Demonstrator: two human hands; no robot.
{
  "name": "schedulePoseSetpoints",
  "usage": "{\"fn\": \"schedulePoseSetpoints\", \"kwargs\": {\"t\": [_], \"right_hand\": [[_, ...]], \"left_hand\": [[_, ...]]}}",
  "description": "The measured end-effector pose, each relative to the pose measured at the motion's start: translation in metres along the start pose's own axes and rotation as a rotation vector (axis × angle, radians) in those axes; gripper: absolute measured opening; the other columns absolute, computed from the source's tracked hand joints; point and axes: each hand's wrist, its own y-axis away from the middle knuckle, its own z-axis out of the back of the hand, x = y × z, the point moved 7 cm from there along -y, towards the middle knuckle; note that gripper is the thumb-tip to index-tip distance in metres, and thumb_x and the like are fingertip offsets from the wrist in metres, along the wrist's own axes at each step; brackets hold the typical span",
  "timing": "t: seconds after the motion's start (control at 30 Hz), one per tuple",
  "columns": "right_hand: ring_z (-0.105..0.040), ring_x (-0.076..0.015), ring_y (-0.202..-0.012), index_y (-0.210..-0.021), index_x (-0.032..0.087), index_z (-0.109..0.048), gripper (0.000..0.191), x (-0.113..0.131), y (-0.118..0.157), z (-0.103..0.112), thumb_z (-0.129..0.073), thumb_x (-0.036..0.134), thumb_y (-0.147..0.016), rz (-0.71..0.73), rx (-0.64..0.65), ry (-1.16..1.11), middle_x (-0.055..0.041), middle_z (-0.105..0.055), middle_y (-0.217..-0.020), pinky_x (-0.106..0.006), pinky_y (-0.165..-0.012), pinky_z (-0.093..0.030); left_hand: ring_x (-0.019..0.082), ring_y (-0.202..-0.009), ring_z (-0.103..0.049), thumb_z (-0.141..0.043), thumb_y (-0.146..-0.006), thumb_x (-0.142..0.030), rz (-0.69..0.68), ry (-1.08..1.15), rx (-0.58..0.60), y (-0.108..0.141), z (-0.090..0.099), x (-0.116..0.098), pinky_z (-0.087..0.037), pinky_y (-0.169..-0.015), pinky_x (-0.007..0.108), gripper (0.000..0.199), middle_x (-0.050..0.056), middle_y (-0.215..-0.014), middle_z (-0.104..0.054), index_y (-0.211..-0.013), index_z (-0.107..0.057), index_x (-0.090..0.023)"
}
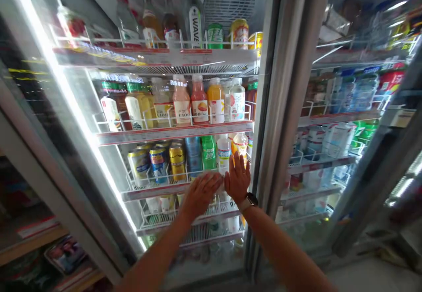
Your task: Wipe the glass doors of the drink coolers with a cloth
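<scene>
Both my hands are in front of the lit drinks fridge, level with its third shelf. My left hand (204, 190), slightly blurred, has its fingers stretched to the right, and nothing shows in it. Close beside it, my right hand (238, 178) is raised with fingers apart and its back towards me; a dark watch (252, 198) sits on that wrist. Just beyond my hands stand a clear bottle with a blue label (224, 147), an orange drink bottle (240, 141) and a green bottle (209, 152). Whether either palm touches anything is hidden.
Gold beer cans (177, 160) stand left of my hands behind a white wire rail. Juice bottles (199, 105) line the shelf above. A metal door post (280, 107) rises on the right, with another drinks section beyond it. At left is a lit frame edge (75, 103).
</scene>
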Motion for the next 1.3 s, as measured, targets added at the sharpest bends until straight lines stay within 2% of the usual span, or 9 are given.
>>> {"fn": "schedulePoseSetpoints", "kwargs": {"t": [0.13, 0.27, 0.5, 0.7, 0.87, 0.97, 1.1, 1.2, 1.3], "right_hand": [[-0.026, -0.0228, -0.148, -0.157, 0.019, -0.008, 0.064, -0.012, -0.001, 0.006, -0.031, 0.018, -0.098, 0.031, 0.100, -0.080, -0.0113, -0.029, -0.160, -0.047, -0.119, -0.027], [-0.024, -0.0252, -0.149, -0.157, 0.021, -0.006, 0.063, -0.042, 0.000, 0.012, -0.029, 0.021, -0.099, -0.079, 0.126, -0.100, -0.0112, -0.021, -0.162, -0.052, -0.118, -0.028], [-0.024, -0.0272, -0.148, -0.157, 0.016, -0.002, 0.061, -0.060, 0.001, 0.003, -0.024, 0.026, -0.101, -0.164, 0.026, 0.034, -0.0149, -0.023, -0.161, -0.053, -0.117, -0.029], [-0.024, -0.0267, -0.149, -0.157, 0.016, -0.003, 0.061, -0.061, 0.005, 0.002, -0.022, 0.028, -0.101, -0.143, 0.022, 0.059, -0.0151, -0.023, -0.161, -0.053, -0.116, -0.031], [-0.024, -0.0279, -0.148, -0.157, 0.016, -0.006, 0.063, -0.061, 0.006, 0.002, -0.027, 0.024, -0.099, -0.141, 0.017, 0.043, -0.0151, -0.025, -0.161, -0.054, -0.116, -0.031], [-0.024, -0.0277, -0.148, -0.157, 0.016, -0.006, 0.063, -0.059, 0.005, 0.002, -0.028, 0.024, -0.099, -0.149, 0.004, 0.028, -0.0151, -0.026, -0.161, -0.055, -0.117, -0.030], [-0.025, -0.0275, -0.148, -0.157, 0.017, -0.004, 0.062, -0.058, 0.002, 0.002, -0.026, 0.025, -0.100, -0.165, 0.005, 0.018, -0.0148, -0.025, -0.161, -0.055, -0.117, -0.030], [-0.023, -0.0259, -0.149, -0.157, 0.019, -0.002, 0.061, -0.058, -0.001, 0.008, -0.024, 0.026, -0.101, -0.166, 0.025, -0.013, -0.0132, -0.024, -0.161, -0.054, -0.118, -0.030], [-0.022, -0.0236, -0.150, -0.157, 0.022, -0.002, 0.059, -0.055, -0.002, 0.019, -0.023, 0.026, -0.102, -0.198, 0.073, -0.131, -0.0102, -0.021, -0.163, -0.052, -0.118, -0.031]], "left_hand": [[0.022, -0.149, -0.020, -0.044, -0.094, -0.020, 0.116, -0.016, -0.100, -0.091, 0.030, 0.049, -0.013, -0.124, 0.046, 0.060, 0.003, -0.155, -0.038, -0.152, -0.027, -0.024], [0.025, -0.150, -0.016, -0.046, -0.094, -0.021, 0.226, -0.012, -0.185, -0.139, 0.041, 0.058, -0.012, -0.124, 0.048, 0.065, 0.005, -0.157, -0.034, -0.154, -0.021, -0.022], [0.022, -0.150, -0.013, -0.050, -0.090, -0.018, 0.165, -0.015, -0.185, -0.114, 0.013, 0.009, -0.007, -0.125, 0.044, 0.066, 0.003, -0.153, -0.039, -0.152, -0.028, -0.022], [0.021, -0.150, -0.015, -0.046, -0.085, -0.015, 0.010, 0.032, -0.057, -0.031, -0.029, -0.048, -0.005, -0.126, 0.042, 0.061, 0.001, -0.157, -0.031, -0.146, -0.043, -0.022], [0.019, -0.151, -0.012, -0.045, -0.084, -0.017, -0.202, 0.016, 0.042, 0.018, -0.031, -0.049, -0.002, -0.126, 0.041, 0.060, -0.004, -0.160, -0.024, -0.143, -0.047, -0.027], [0.017, -0.150, -0.015, -0.046, -0.085, -0.017, -0.199, 0.016, 0.017, -0.006, -0.013, -0.021, -0.006, -0.126, 0.039, 0.060, -0.004, -0.158, -0.029, -0.143, -0.046, -0.027], [0.021, -0.150, -0.017, -0.049, -0.089, -0.019, 0.041, 0.038, -0.102, -0.085, 0.013, 0.017, -0.012, -0.125, 0.043, 0.063, 0.001, -0.154, -0.038, -0.150, -0.034, -0.023], [0.025, -0.150, -0.017, -0.047, -0.093, -0.024, 0.142, 0.064, -0.137, -0.130, 0.017, 0.014, -0.016, -0.124, 0.048, 0.066, 0.004, -0.157, -0.031, -0.154, -0.021, -0.021], [0.026, -0.150, -0.016, -0.045, -0.095, -0.026, 0.101, 0.097, -0.096, -0.136, 0.005, -0.011, -0.019, -0.124, 0.047, 0.066, 0.004, -0.159, -0.026, -0.154, -0.017, -0.020]]}}
